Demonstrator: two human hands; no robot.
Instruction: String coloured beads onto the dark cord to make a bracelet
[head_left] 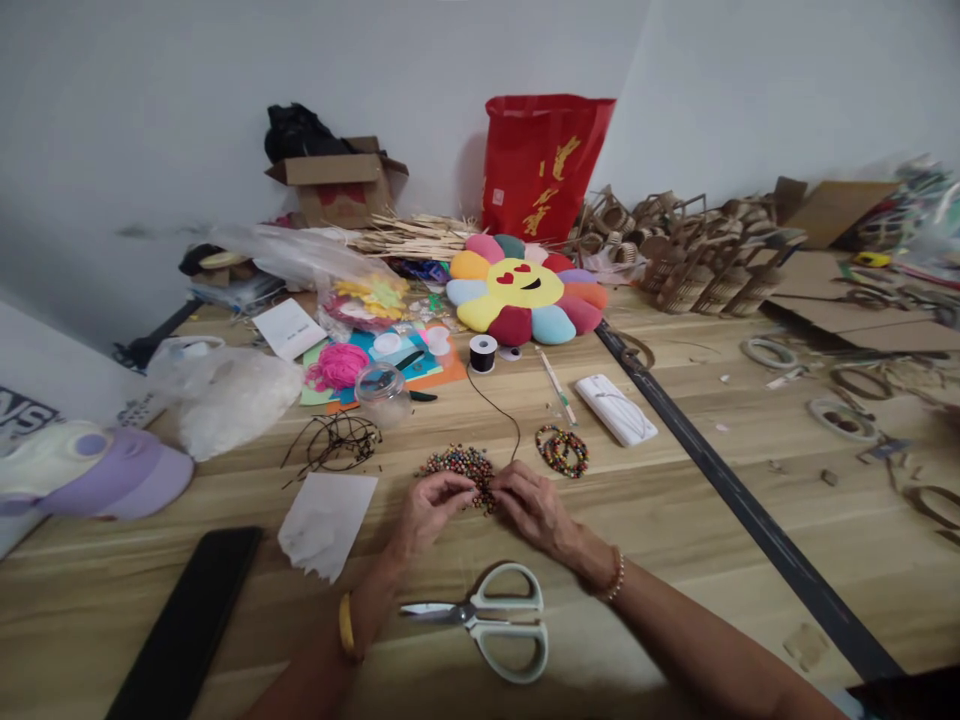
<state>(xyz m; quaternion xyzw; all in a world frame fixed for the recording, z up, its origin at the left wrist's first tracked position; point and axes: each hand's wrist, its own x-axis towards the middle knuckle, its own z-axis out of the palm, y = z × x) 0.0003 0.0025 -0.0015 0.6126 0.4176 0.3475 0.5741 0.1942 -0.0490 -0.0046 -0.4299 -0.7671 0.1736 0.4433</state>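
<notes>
My left hand (431, 508) and my right hand (534, 503) meet at the near edge of a pile of small coloured beads (459, 463) on the wooden table (675, 520). Both hands have their fingers pinched together on beads and a thin black cord (501, 411). The cord runs from my fingers up to a black spool (483, 352). A finished beaded bracelet (562, 449) lies just right of the pile. White-handled scissors (487, 617) lie shut between my forearms.
A flower-shaped plush cushion (526, 300), a red bag (542, 163) and a cardboard box (341, 182) stand at the back. A tangle of black cord (334, 441), white paper (327, 521), a dark phone (191, 618), a purple cap (112, 480) and a white packet (615, 408) lie nearby.
</notes>
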